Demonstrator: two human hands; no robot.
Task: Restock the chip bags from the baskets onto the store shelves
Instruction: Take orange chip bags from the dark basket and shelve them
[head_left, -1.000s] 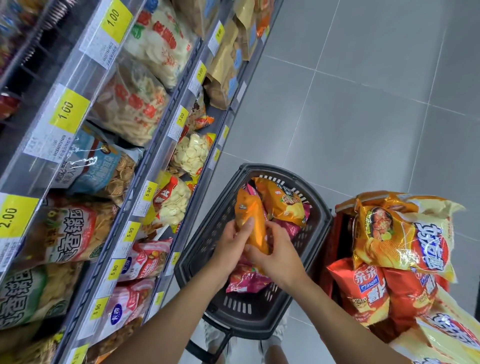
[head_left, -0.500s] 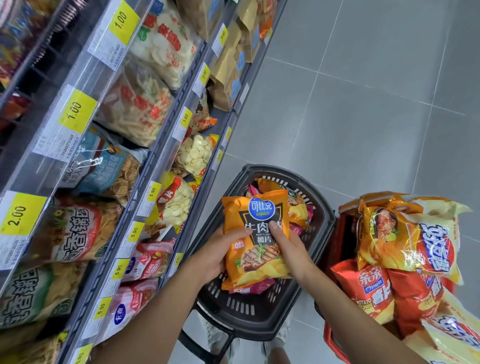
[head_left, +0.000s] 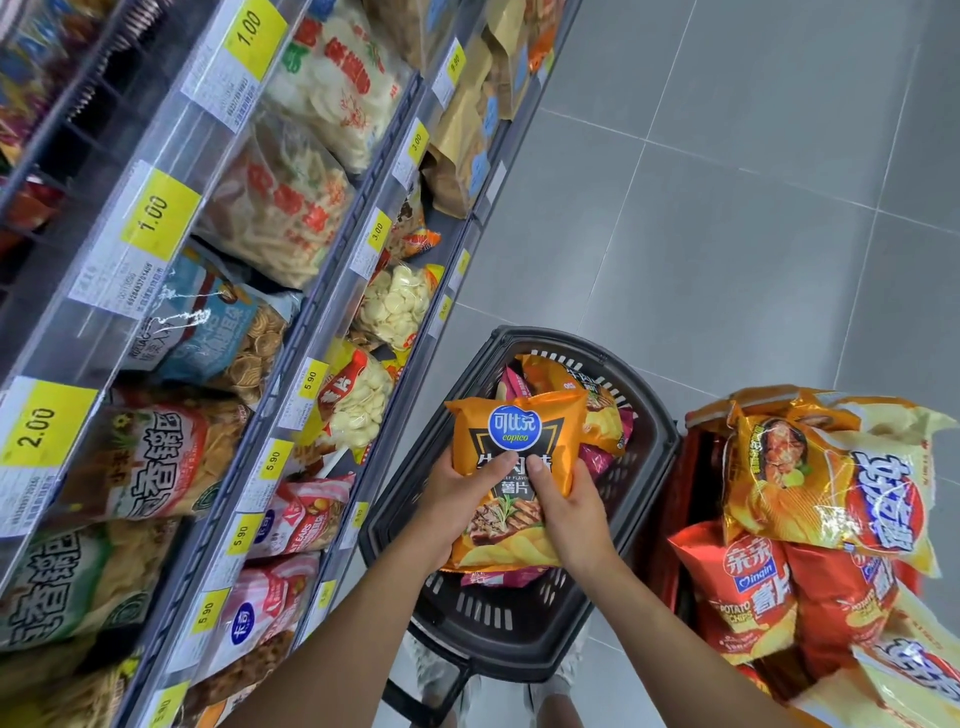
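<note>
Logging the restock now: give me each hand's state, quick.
Left hand: gripping the orange chip bag by its left side.
Right hand: gripping the same bag, thumb on its front.

Shelves (head_left: 332, 291) stocked with snack bags (head_left: 291, 208), grey tiled floor (head_left: 727, 208)

Baskets counted: two, one black basket (head_left: 655, 457) and one red basket (head_left: 678, 540). Hands: two, the left hand (head_left: 457, 501) and the right hand (head_left: 571, 514). Held: one orange chip bag (head_left: 514, 441).
</note>
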